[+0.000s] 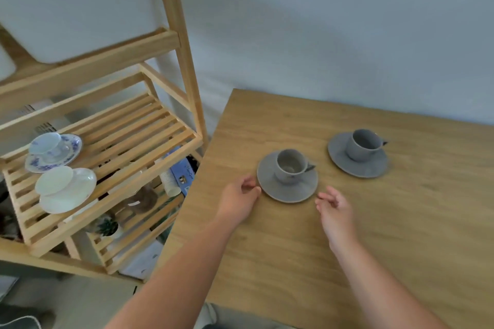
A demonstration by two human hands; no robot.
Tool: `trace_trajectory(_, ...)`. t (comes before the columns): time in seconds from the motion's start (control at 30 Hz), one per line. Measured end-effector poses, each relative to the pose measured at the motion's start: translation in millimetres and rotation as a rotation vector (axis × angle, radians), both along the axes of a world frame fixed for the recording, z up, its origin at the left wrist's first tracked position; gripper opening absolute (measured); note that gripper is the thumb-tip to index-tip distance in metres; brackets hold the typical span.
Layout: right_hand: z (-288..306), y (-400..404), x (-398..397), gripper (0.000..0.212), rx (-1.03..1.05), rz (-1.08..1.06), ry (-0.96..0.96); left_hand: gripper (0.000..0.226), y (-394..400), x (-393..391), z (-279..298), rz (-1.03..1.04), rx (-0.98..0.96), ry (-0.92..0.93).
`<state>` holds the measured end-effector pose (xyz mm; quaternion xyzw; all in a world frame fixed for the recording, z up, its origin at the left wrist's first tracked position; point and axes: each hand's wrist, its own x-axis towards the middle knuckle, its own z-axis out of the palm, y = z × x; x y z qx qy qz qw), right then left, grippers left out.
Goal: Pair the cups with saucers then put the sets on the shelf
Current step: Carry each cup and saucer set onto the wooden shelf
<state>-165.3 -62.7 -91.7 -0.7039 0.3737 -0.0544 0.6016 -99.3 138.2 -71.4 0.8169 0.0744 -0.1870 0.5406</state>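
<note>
Two grey cup-and-saucer sets stand on the wooden table point(267, 248). The near grey cup point(290, 165) sits upright on its grey saucer point(287, 191). The far grey cup point(364, 144) sits on a second grey saucer point(355, 165). My left hand point(240, 199) is at the near saucer's left rim, fingers curled and touching or almost touching it. My right hand point(335, 204) hovers just right of that saucer, fingers loosely apart, holding nothing. On the slatted wooden shelf point(128, 147) rest a blue-patterned cup set point(52, 151) and a white cup set point(65, 188).
The shelf unit stands left of the table, its upright post point(184, 61) close to the table's far left corner. A white bin point(80, 8) fills the level above. Lower levels hold paper cups point(171, 181), a blue box and a small plant point(108, 227). A wall is behind.
</note>
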Motion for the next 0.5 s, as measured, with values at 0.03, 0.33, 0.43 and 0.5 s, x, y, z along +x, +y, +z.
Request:
trace_trajectory(0.03,3,-2,5,0.047,0.008,0.012,0.003,0.043,-6,1,3,0.001,0.010,-0.007)
trace_trajectory(0.33,13,-13,39,0.046,0.007,0.146,0.088,0.034,-19,20,1,-0.043,0.067,0.024)
trace_trajectory(0.43,10,-6,39,0.042,0.048,0.152,0.067,0.037,-7,19,-1,0.008,-0.027,0.075)
trace_trajectory(0.5,10,5,41,0.039,0.066,0.155,0.052,0.040,5,19,-4,0.037,-0.063,0.092)
